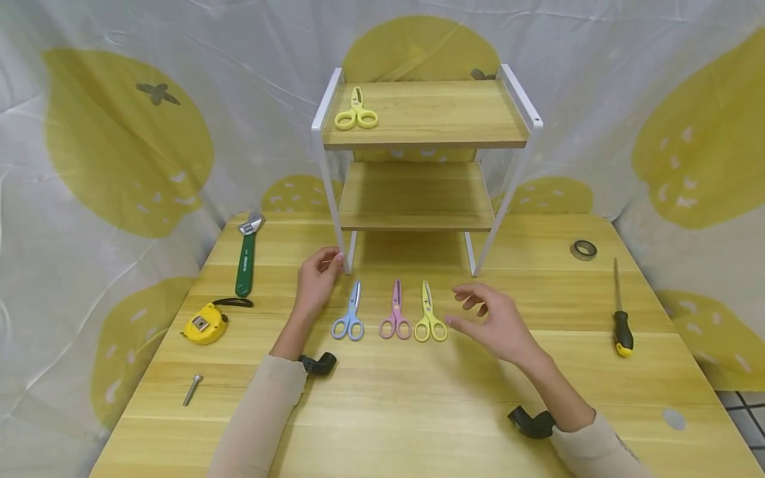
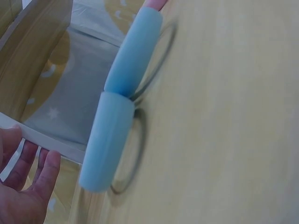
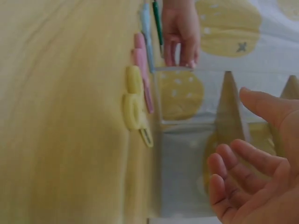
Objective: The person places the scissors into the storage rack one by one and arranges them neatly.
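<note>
A small two-tier shelf (image 1: 424, 136) with wooden boards and a white frame stands at the back of the table. My left hand (image 1: 315, 282) pinches the bottom of its front left leg (image 2: 56, 145) between thumb and fingers. Three pairs of scissors lie in a row before the shelf: blue scissors (image 1: 348, 325), pink scissors (image 1: 396, 324) and yellow scissors (image 1: 427, 325). Just right of the yellow pair, my right hand (image 1: 493, 324) hovers with loosely bent fingers, holding nothing. Another pair of yellow scissors (image 1: 356, 118) lies on the upper board's left side.
At the left lie a green-handled adjustable wrench (image 1: 246, 262), a yellow tape measure (image 1: 205, 325) and a bolt (image 1: 192, 390). To the right are a tape roll (image 1: 583, 249) and a screwdriver (image 1: 622, 332). A lemon-patterned curtain (image 1: 263, 86) hangs behind the table.
</note>
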